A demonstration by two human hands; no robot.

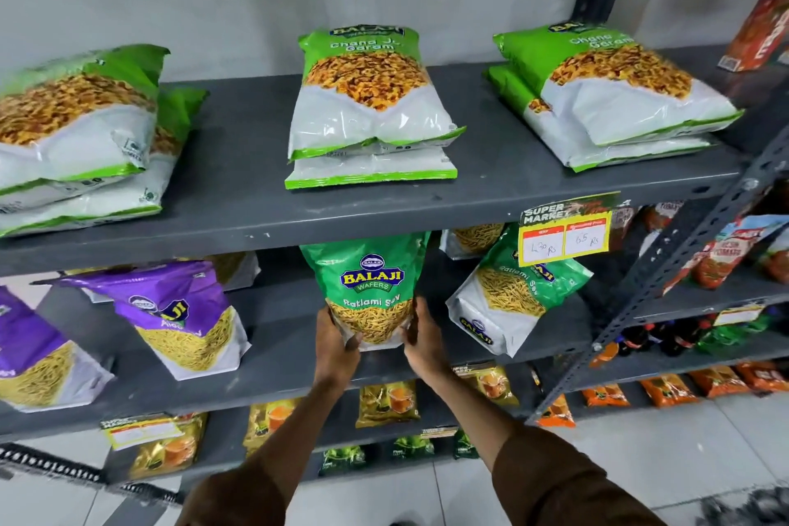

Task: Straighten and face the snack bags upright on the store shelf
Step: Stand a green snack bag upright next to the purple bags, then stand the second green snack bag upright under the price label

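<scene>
grey steel shelving [384, 205] carries flat stacks of chana jor garam bags [371, 107] on its upper shelf, while below, near the middle of the front edge, an upright green ratlami sev bag [369, 290] is gripped at its lower corners by the left hand [337, 344] and right hand [422, 337], fingers curled closed on it.

shelf [256, 209]: grey painted metal, matt, lightly scuffed | upright post [700, 226]: perforated metal angle | Ratlami Sev bag [367, 282]: glossy plastic film, creased | Chana Jor Garam bags [367, 98]: shiny crinkled plastic | price tag [565, 235]: paper, matt, handwritten | sleeves [568, 483]: brown cloth, matt | floor [747, 419]: smooth glossy tile
</scene>
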